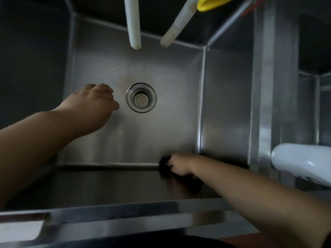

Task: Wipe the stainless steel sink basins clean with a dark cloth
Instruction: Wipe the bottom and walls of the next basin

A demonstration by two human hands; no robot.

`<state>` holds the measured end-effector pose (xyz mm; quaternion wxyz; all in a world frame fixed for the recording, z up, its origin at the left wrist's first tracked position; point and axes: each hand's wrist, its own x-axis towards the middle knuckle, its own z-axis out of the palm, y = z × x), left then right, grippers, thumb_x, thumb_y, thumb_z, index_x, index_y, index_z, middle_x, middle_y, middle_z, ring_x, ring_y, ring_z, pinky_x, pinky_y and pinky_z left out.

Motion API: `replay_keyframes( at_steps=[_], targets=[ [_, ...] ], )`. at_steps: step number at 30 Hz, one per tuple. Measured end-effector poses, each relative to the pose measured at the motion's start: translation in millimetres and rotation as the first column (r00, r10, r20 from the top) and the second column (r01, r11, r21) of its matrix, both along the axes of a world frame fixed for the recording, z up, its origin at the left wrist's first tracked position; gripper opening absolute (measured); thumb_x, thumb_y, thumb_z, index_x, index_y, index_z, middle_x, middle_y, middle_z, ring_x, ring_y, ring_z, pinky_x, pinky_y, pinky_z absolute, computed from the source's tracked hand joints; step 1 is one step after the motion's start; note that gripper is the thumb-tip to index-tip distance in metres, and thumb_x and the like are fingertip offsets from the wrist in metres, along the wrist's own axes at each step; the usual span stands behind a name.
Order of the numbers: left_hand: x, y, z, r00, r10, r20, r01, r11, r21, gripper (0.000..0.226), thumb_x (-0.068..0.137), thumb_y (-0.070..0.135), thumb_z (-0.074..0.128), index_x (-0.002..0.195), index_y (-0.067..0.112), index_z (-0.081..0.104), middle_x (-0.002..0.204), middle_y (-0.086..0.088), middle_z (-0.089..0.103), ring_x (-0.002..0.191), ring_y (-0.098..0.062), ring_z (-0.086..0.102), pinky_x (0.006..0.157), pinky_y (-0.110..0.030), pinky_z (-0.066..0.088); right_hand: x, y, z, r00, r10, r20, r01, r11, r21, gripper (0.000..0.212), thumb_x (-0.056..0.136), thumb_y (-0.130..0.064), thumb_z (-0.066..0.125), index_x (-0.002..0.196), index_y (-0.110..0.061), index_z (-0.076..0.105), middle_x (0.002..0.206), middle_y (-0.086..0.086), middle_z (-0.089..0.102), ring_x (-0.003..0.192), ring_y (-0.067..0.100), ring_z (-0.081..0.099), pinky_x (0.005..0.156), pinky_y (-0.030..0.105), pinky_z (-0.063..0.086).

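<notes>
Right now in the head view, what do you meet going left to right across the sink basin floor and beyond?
Left hand → drain strainer → dark cloth gripped by the right hand → steel divider → white object.

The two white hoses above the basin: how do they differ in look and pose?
The ribbed hose has a corrugated surface; the smooth hose has a plain one. The ribbed hose hangs almost straight down; the smooth hose slants down to the left. Both are whitish and end above the sink basin, touching nothing.
</notes>
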<state>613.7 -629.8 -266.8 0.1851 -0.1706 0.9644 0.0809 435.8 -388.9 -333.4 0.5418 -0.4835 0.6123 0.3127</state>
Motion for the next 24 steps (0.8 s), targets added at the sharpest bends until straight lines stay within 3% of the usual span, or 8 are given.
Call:
replay_keyframes(
  at_steps=[4, 9, 12, 16, 18, 20, 22, 24],
  targets=[
    [-13.5, 0.6, -5.8, 1.0, -0.006, 0.02, 0.006, 1.0, 0.011, 0.041, 0.093, 0.031, 0.036, 0.132, 0.035, 0.046, 0.132, 0.012, 0.051, 0.137, -0.014, 0.025, 0.108, -0.034, 0.034, -31.8, 20.1, 10.8, 0.909, 0.317, -0.271, -0.301, 0.948, 0.1, 0.033, 0.092, -0.007, 0.049, 0.123, -0.005, 0.058, 0.131, 0.015, 0.055, 0.121, 0.035, 0.051, 0.096, 0.045, 0.045],
    [-28.7, 5.0, -17.2, 0.997, -0.077, 0.021, 0.077, 0.997, 0.009, 0.041, 0.092, 0.031, 0.039, 0.132, 0.033, 0.048, 0.129, 0.013, 0.053, 0.135, -0.013, 0.029, 0.108, -0.029, 0.03, -39.6, 19.5, -0.5, 0.794, 0.53, -0.299, -0.552, 0.834, 0.012, 0.031, 0.093, -0.007, 0.045, 0.12, -0.009, 0.06, 0.126, 0.01, 0.059, 0.117, 0.03, 0.048, 0.096, 0.043, 0.039],
    [-36.7, 3.5, -28.0, 0.991, -0.132, 0.002, 0.132, 0.991, -0.003, 0.038, 0.09, 0.029, 0.042, 0.125, 0.03, 0.055, 0.124, 0.01, 0.057, 0.129, -0.015, 0.038, 0.104, -0.03, 0.035, -65.4, -5.9, -9.1, 0.781, 0.522, -0.342, -0.581, 0.808, -0.095, 0.029, 0.092, -0.007, 0.046, 0.114, -0.01, 0.064, 0.118, 0.007, 0.064, 0.114, 0.028, 0.05, 0.093, 0.039, 0.04],
    [-47.2, -0.1, -43.5, 0.985, -0.165, 0.046, 0.165, 0.986, -0.009, 0.037, 0.09, 0.032, 0.038, 0.125, 0.034, 0.049, 0.124, 0.014, 0.051, 0.127, -0.012, 0.036, 0.104, -0.028, 0.034, -104.4, -51.8, -15.2, 0.756, 0.449, -0.476, -0.586, 0.788, -0.187, 0.028, 0.092, -0.01, 0.045, 0.11, -0.01, 0.066, 0.114, 0.003, 0.067, 0.113, 0.025, 0.051, 0.089, 0.034, 0.039],
    [-48.4, 1.3, -46.8, 0.992, -0.129, -0.008, 0.129, 0.992, -0.002, 0.034, 0.085, 0.031, 0.049, 0.118, 0.031, 0.055, 0.118, 0.011, 0.056, 0.121, -0.014, 0.044, 0.099, -0.03, 0.04, -122.4, -77.5, -17.2, 0.746, 0.395, -0.535, -0.574, 0.79, -0.217, 0.028, 0.092, -0.012, 0.045, 0.11, -0.012, 0.066, 0.112, 0.003, 0.066, 0.114, 0.023, 0.051, 0.081, 0.031, 0.036],
    [-46.7, -2.4, -54.9, 0.978, -0.139, -0.157, 0.142, 0.99, 0.004, 0.032, 0.061, 0.019, 0.076, 0.092, 0.021, 0.07, 0.089, 0.001, 0.067, 0.094, -0.024, 0.062, 0.076, -0.038, 0.053, -140.8, -103.4, -19.4, 0.731, 0.364, -0.577, -0.572, 0.788, -0.228, 0.026, 0.092, -0.013, 0.047, 0.109, -0.013, 0.066, 0.111, 0.003, 0.067, 0.113, 0.022, 0.051, 0.077, 0.03, 0.035],
    [-46.4, -4.5, -59.1, 0.981, -0.074, -0.18, 0.088, 0.994, 0.07, 0.035, 0.041, 0.01, 0.084, 0.074, 0.016, 0.073, 0.071, -0.002, 0.067, 0.076, -0.028, 0.066, 0.061, -0.038, 0.055, -159.4, -127.1, -19.6, 0.708, 0.34, -0.619, -0.591, 0.765, -0.256, 0.027, 0.092, -0.012, 0.045, 0.108, -0.013, 0.066, 0.109, 0.004, 0.067, 0.112, 0.022, 0.052, 0.079, 0.03, 0.037],
    [-45.0, -10.0, -65.3, 0.995, -0.041, -0.095, 0.047, 0.996, 0.069, 0.034, 0.052, 0.019, 0.08, 0.084, 0.021, 0.073, 0.084, 0.002, 0.069, 0.088, -0.024, 0.065, 0.069, -0.037, 0.054, -176.9, -146.8, -19.4, 0.692, 0.314, -0.65, -0.61, 0.735, -0.295, 0.028, 0.091, -0.011, 0.044, 0.106, -0.013, 0.067, 0.106, 0.005, 0.068, 0.112, 0.023, 0.052, 0.081, 0.03, 0.038]
  ],
)
